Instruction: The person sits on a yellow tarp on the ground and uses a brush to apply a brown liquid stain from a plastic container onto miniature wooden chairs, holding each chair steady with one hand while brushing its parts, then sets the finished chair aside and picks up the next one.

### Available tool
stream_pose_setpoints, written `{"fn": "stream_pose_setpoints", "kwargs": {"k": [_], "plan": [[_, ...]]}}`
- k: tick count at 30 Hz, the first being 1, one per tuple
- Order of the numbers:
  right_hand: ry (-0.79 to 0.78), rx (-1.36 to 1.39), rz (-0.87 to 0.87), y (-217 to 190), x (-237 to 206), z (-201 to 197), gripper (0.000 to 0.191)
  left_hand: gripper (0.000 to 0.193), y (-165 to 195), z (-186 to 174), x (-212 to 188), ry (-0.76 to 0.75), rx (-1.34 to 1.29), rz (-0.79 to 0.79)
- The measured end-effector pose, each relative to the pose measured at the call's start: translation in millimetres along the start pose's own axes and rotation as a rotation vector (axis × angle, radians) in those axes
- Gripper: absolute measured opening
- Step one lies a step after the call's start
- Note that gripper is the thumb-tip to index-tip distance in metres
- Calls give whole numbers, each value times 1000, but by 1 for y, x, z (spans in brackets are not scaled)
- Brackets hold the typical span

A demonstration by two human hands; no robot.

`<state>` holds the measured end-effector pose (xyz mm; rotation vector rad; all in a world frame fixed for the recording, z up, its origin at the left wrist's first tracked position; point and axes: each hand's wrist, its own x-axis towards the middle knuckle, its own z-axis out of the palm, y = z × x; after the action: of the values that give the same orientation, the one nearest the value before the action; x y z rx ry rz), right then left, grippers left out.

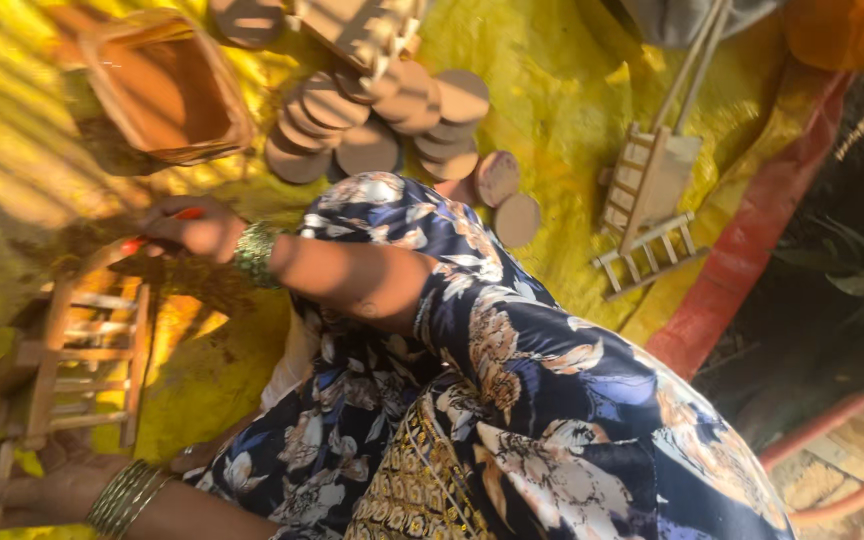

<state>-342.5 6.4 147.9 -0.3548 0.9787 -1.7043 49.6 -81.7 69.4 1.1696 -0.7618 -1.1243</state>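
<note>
Head view, looking down. Right hand with fingers pinched shut around a slim red tool, tip hidden in shadow just over the top rail of a small wooden slatted frame. Green bangles at that wrist, forearm reaching across a dark floral dress.

Left hand low at the bottom edge, lying against the frame's lower end; fingers mostly hidden by the wood and the shade, so cannot tell whether curled round a leg or merely pressed flat. More bangles on this wrist.

Frame lying on a yellow sheet, slats uppermost, between the two hands.

Probably best done so: keep the lower hand firm so the frame cannot rock, hold the tool close to its tip, work one slat at a time with short strokes, and turn the wood toward the sunlight rather than reaching into the shadow.

Further out: a square tub with reddish-brown contents just beyond the right hand, within easy reach; a heap of round wooden discs beside it; a second small wooden cart well apart, near a red strip at the sheet's border.
</note>
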Motion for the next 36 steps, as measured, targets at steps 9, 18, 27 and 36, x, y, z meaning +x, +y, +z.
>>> {"fn": "stream_pose_setpoints", "kwargs": {"k": [9, 18, 27, 36], "plan": [[-135, 193, 30, 24, 4, -31, 22, 100, -31, -12, -12, -55, 90, -94], [-171, 51, 54, 29, 5, -76, 26, 66, -48, 62, -47, 145, -181, -122], [-414, -427, -449, 63, -26, -60, 18, 51, -31, 81, -36, 343, -347, -402], [-479, -1007, -592, 40, -41, -30, 16, 60, -43, 85, -47, 181, -324, -186]]}}
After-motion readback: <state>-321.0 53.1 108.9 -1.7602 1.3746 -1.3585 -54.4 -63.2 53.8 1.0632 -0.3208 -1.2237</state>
